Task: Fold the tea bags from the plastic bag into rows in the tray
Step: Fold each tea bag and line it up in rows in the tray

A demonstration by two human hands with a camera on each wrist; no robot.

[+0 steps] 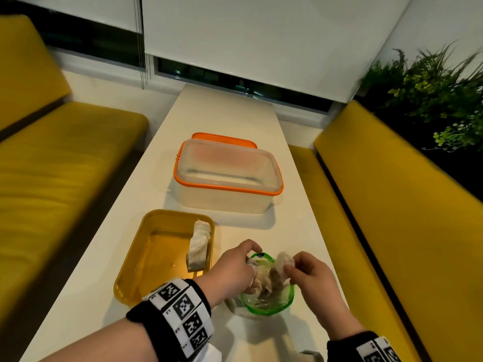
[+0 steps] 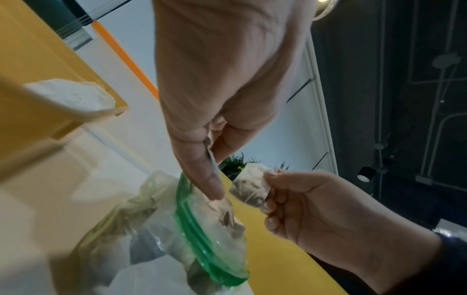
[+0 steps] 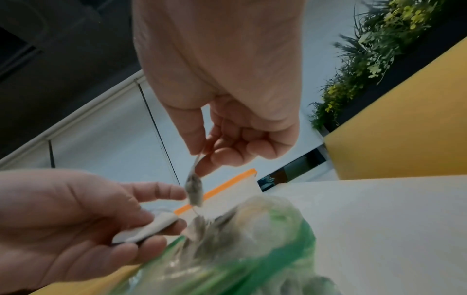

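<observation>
Nearest, my left hand (image 1: 230, 270) pinched a tag; right hand (image 1: 311, 275) pinched a limp, feather-light tea bag (image 2: 248, 186) by its corner above the plastic bag (image 1: 266, 299).

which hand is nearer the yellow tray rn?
Left. The left hand is just right of the yellow tray, at the plastic bag; the right hand is beyond the bag.

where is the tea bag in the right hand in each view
Head: low centre-right, tea bag above the plastic bag.
Left wrist: centre-right, pinched by the right hand.
Right wrist: centre, dangling.
Shared landmark: the bag's green zip rim.
</observation>
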